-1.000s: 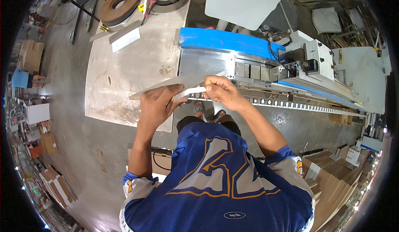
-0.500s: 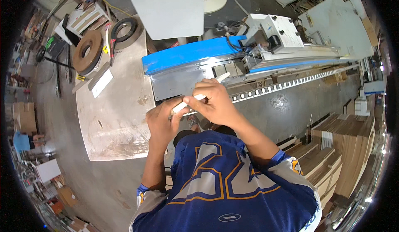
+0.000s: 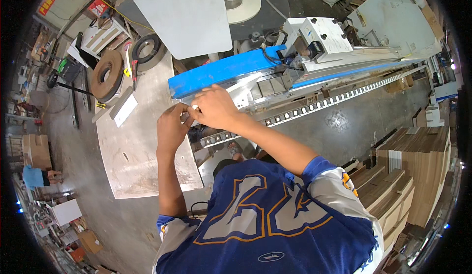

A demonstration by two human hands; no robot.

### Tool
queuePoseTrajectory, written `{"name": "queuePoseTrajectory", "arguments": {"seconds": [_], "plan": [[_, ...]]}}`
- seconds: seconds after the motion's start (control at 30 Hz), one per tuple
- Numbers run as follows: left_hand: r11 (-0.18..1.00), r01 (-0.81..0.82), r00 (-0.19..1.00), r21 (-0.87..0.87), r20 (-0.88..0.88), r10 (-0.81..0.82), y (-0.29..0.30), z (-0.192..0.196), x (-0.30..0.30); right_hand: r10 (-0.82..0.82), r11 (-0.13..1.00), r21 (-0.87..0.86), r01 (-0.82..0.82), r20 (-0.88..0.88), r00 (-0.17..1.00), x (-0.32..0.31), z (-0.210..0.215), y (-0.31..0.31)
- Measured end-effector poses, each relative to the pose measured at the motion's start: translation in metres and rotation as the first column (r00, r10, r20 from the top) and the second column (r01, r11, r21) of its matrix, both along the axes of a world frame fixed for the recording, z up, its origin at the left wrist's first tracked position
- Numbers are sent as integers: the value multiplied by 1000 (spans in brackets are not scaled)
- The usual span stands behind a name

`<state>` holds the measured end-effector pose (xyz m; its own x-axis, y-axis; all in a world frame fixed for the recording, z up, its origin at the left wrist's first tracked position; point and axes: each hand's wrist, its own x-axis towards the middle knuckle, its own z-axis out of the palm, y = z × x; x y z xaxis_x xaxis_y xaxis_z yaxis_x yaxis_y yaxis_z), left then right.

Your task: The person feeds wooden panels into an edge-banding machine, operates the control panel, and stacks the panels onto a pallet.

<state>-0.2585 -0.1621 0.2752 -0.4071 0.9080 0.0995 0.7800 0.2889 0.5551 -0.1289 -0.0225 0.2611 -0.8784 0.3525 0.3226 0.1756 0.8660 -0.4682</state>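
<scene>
My right hand (image 3: pixel 215 108) is closed on a short white strip (image 3: pixel 195 108), of which only a small end shows between the fingers. My left hand (image 3: pixel 172 126) meets it, thumb and fingertips pinched together at the strip's near side; most of the strip is hidden by the fingers. Both hands are above the near left end of a long machine, just in front of its blue cover (image 3: pixel 223 70). The wooden-topped table (image 3: pixel 142 151) lies beneath and left of my left hand.
A brown tape roll (image 3: pixel 106 75), a black ring-shaped roll (image 3: pixel 146 48) and red-handled pliers (image 3: pixel 134 72) lie on the table's far part. A roller rail (image 3: pixel 305 109) runs along the machine's near side. Stacked flat boards (image 3: pixel 418 171) stand at the right. A person (image 3: pixel 37 176) is at far left.
Both hands have moved left, and the right hand has also moved farther away, toward the blue cover. The white strip, plainly seen between them before, is now mostly covered by fingers.
</scene>
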Motion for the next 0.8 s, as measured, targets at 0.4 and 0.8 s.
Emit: {"name": "queuePoseTrajectory", "arguments": {"seconds": [0.4,0.8], "plan": [[999,12,999,34,-39,-11,9,-53,3,157,975,-149,-163,-47,986,1,-14,8],[985,168,975,46,-155,-159,-9,-40,-3,-644,417,-909,-12,-305,702,98,42,83]]}}
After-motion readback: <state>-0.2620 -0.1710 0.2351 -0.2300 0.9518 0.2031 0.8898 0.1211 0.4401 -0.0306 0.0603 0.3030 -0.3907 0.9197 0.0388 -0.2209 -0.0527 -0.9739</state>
